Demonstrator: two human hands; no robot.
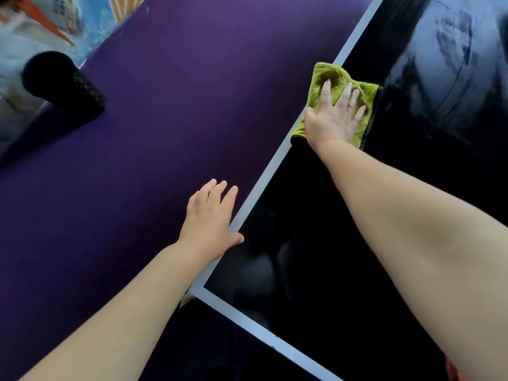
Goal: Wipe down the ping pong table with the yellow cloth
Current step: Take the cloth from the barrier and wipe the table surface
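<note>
Cloth lies flat on the table, right at its long side edge, with one corner lapping over the white line that borders the dark top. On my feed the right hand is spread on the cloth, fingers straight and slightly fanned, palm pressing down; no finger curls round the fabric. The left hand is open too, with its fingers straight and close together. It reaches past the same edge over the purple floor, its thumb lying across the white line, and it holds nothing. Whether its palm bears on the edge or only hovers there I cannot tell from this angle. The two hands are well apart along that edge, the right one farther from me, the left one nearer the table's corner. The top is glossy, and beyond the cloth pale smears show on it. A black cylinder stands at the far side of the floor, well apart from the table.
</note>
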